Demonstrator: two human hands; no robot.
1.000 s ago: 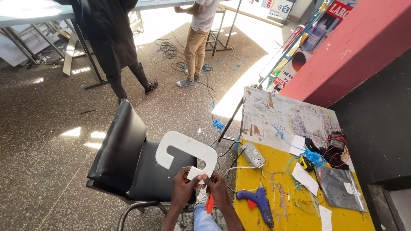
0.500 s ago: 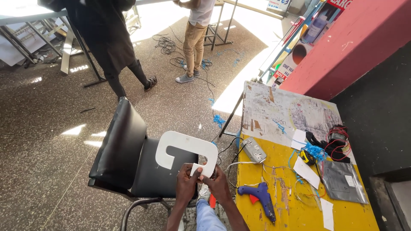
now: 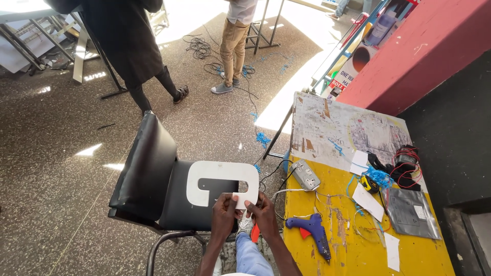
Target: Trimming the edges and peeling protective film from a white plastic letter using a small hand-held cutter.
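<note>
Seen from the head camera, a person's left hand and right hand both grip the lower edge of a flat white cut-out shape, fingers closed on it from either side. The shape, a broad curved letter form with a small hole, is held just above the seat of a black chair that stands on the speckled floor. An orange-handled tool shows just below the right hand. To the right stands a paint-stained yellow surface. On it lie a blue glue gun, a grey socket block with its cable, scraps of white paper, a grey pouch and a bundle of red and black wires. Farther off, two people stand on the floor: one in dark clothing, one in tan trousers.
</note>
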